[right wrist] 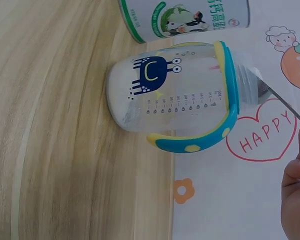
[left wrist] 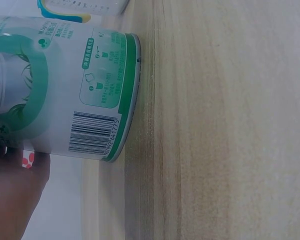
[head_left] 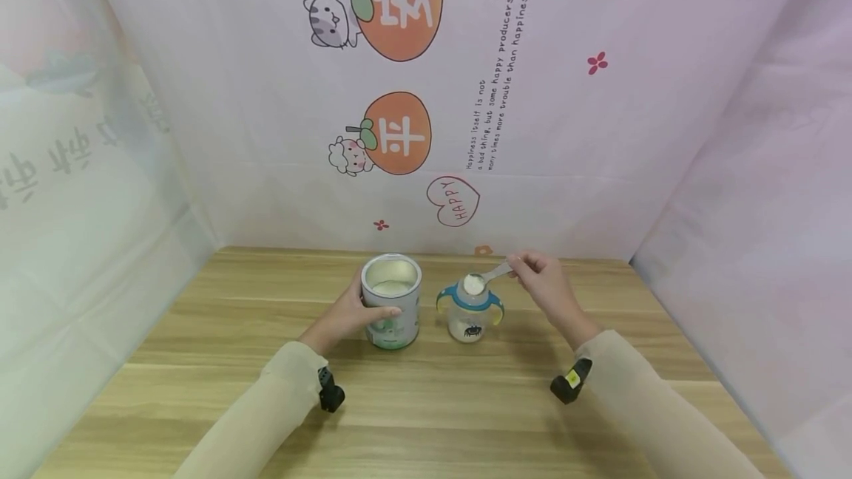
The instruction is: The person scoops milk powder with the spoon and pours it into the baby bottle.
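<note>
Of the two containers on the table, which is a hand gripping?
The green-and-white can, left in the head view: the left hand grips its side. Neither hand grips the blue-handled bottle; the right hand holds a spoon at its mouth.

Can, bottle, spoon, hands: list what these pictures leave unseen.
Head: part of the left hand, hidden behind the can.
Head: the end of the spoon, covered by the right hand.
Left wrist: the can's top, cut off by the left edge; its smallest print, too small.
Left wrist: most of the bottle, beyond the top edge.
</note>
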`<state>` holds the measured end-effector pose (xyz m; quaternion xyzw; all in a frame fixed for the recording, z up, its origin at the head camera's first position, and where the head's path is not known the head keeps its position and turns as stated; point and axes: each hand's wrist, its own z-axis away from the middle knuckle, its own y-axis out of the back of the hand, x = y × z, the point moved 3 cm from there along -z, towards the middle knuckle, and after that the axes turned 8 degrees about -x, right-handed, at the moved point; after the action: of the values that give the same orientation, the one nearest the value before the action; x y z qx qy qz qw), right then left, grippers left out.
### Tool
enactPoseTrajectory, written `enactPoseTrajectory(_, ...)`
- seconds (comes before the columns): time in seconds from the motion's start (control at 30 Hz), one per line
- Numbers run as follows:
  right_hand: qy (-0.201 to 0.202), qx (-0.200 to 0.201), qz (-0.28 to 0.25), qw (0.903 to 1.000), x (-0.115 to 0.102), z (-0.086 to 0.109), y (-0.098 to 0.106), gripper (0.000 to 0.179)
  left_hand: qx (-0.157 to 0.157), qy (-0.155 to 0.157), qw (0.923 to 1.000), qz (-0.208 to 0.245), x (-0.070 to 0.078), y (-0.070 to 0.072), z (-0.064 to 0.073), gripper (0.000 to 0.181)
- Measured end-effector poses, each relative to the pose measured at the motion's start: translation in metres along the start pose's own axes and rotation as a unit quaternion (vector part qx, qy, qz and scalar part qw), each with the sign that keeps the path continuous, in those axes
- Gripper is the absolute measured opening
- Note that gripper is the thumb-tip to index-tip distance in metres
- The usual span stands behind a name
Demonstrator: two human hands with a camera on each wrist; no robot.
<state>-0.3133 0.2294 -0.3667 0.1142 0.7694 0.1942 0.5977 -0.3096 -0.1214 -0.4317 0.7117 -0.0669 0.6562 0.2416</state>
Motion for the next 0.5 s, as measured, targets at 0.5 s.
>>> enactPoseTrajectory(0.5, 0.209, 0.05, 0.161, 0.9634, -0.008, 0.01, -0.013, 0.013, 0.004, 0.007, 1.0, 0.004, -0.004, 0.002, -0.001, 0.103)
